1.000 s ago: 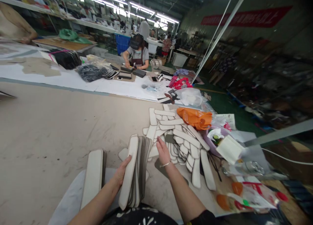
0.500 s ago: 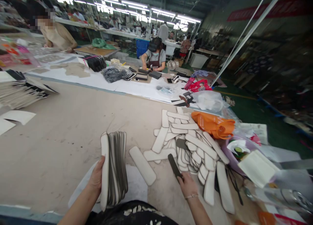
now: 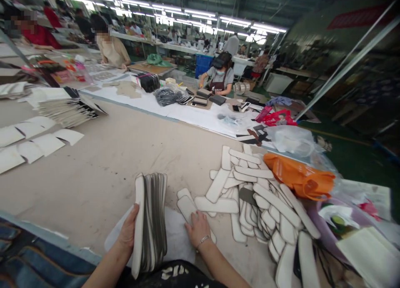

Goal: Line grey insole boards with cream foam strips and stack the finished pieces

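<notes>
My left hand [image 3: 127, 229] is wrapped round the side of a thick stack of long rounded pieces [image 3: 153, 221], standing on edge with a white face outward. To its right, my right hand [image 3: 199, 229] rests on white rounded pieces [image 3: 186, 205] lying on the table, its fingers spread over them. Two of these pieces overlap under and beyond the fingers. Further right lies a loose heap of similar white pieces [image 3: 262, 204], with one dark grey piece [image 3: 248, 196] showing among them. A pale sheet [image 3: 178, 234] is under the stack.
An orange bag [image 3: 300, 177] and a purple basin [image 3: 325, 234] border the heap on the right. Fanned pale pieces [image 3: 68, 111] lie at the left. Across the table a person [image 3: 221, 75] works beside dark pieces and plastic bags.
My right hand has moved left from the heap to the pieces near the stack. The dark strip it held now seems to lie pale side up beneath it. The view has turned left.
</notes>
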Demonstrator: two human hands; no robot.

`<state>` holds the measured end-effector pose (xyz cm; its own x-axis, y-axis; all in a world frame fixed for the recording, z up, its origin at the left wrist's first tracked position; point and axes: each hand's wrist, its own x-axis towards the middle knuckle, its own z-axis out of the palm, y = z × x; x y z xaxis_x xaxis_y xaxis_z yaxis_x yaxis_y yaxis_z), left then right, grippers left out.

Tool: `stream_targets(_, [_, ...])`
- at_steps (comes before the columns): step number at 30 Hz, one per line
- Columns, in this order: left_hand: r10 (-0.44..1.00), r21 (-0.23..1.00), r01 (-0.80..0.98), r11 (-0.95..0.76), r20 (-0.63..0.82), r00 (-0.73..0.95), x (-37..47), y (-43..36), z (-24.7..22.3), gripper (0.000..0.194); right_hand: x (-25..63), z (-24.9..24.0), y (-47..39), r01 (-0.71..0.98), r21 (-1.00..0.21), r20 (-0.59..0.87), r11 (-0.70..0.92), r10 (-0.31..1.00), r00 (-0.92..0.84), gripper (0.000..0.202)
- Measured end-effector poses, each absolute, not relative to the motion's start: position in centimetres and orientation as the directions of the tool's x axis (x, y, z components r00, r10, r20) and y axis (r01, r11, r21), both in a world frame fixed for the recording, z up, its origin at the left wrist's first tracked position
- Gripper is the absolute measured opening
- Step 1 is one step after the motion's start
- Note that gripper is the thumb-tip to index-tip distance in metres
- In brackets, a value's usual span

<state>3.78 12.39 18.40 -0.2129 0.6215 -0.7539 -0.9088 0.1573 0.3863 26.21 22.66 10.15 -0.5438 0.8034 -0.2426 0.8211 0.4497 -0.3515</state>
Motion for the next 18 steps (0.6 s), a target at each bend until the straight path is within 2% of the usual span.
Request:
stream_targets(3, [0.619,0.357,-0.923,0.147,-0.761,-0.196,4.0,12.5,18.8,0.042,26.6,9.8,23.7,0.86,-0.331,-0.242,0.389,0.846,-0.476,0.062])
stream_targets(7, [0.642,0.352,-0.928,0.118,-0.74,-0.199,4.5,13.0,18.8,0.042,26.3,9.3,24.5,0.895,-0.387,-0.372,0.222,0.85,-0.372,0.078])
stream_targets(8, [0.644,0.353,-0.928,0.118,-0.739,-0.199,4.5,13.1,18.7,0.042,26.3,9.2,24.5,0.889,-0.429,-0.416,0.16,0.839,-0.352,0.074])
stream_targets(10, [0.637,0.355,-0.927,0.119,-0.743,-0.203,4.4,13.3,18.1,0.04,26.3,8.9,24.5,0.839,-0.542,-0.483,0.038,0.803,-0.349,0.055])
stream_targets(12, [0.62,0.361,-0.924,0.127,-0.756,-0.21,4.0,13.5,17.4,0.037,26.8,8.6,25.1,0.771,-0.636,-0.495,-0.04,0.787,-0.368,0.034])
stream_targets(13, [0.607,0.37,-0.919,0.134,-0.764,-0.219,3.8,13.6,17.1,0.037,27.2,8.5,25.8,0.748,-0.661,-0.482,-0.062,0.799,-0.36,0.031])
stream_targets(18, [0.536,0.441,-0.879,0.184,-0.794,-0.287,3.7,13.9,16.3,0.042,29.9,8.8,32.9,0.779,-0.607,-0.377,-0.157,0.92,-0.108,0.05])
